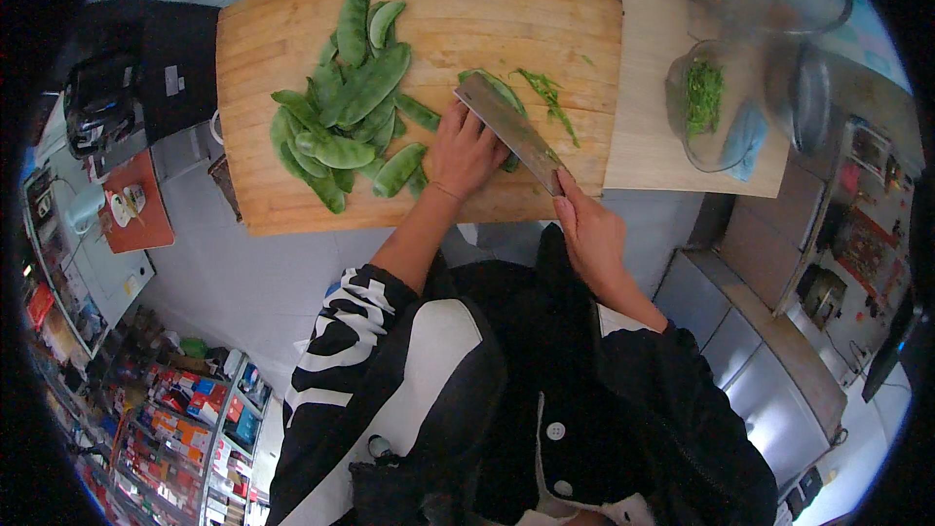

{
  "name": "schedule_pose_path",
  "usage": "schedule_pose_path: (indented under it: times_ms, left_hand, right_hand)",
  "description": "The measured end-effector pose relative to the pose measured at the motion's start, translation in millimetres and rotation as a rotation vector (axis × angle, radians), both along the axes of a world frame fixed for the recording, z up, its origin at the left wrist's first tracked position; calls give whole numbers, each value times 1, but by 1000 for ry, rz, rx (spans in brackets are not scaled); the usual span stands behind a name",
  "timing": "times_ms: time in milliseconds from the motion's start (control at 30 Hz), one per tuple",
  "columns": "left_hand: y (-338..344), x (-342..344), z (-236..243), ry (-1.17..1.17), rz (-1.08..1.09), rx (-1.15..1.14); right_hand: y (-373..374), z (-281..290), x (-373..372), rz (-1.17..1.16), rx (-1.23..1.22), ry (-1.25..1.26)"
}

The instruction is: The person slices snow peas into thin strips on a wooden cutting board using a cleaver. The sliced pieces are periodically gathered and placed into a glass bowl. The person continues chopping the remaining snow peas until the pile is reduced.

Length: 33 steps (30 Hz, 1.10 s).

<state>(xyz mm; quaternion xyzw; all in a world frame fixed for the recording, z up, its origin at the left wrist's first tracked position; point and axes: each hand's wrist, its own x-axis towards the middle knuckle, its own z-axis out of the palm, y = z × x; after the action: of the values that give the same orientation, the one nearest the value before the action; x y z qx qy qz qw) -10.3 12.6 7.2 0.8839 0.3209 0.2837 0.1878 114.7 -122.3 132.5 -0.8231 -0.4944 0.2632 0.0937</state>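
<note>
Pale wood tabletop (643, 122) runs out from under the cutting board (477, 5), and it's all happening on that board! Left of the board's middle sits a loose heap of flat green pods (365, 88). Over on the board's right half, the right hand (592, 229) has its fingers wrapped snugly around the handle end of a broad cleaver (516, 131), blade slanting across the wood. Near the board's centre, the left hand (466, 151) is up against that blade, fingers bent and close together; their tips are hidden, so their grip can't be told. A sliced pod (502, 88) peeks out beyond the blade, green shreds (550, 102) lie toward the board's right edge, and right of the board stands a clear bowl (716, 156) holding more cut green (703, 95).
</note>
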Motion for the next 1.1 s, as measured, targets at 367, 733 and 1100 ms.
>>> schedule_pose_path:
  times_ms: [367,733,1100]
  left_hand:
    - [-4,3,-8,126,0,-73]
    - [-1,11,10,54,126,-95]
    - [4,12,3,88,58,-95]
  right_hand:
    - [17,-6,15,184,-39,-166]
    - [52,-48,18,77,-69,42]
    - [28,-11,27,63,-88,49]
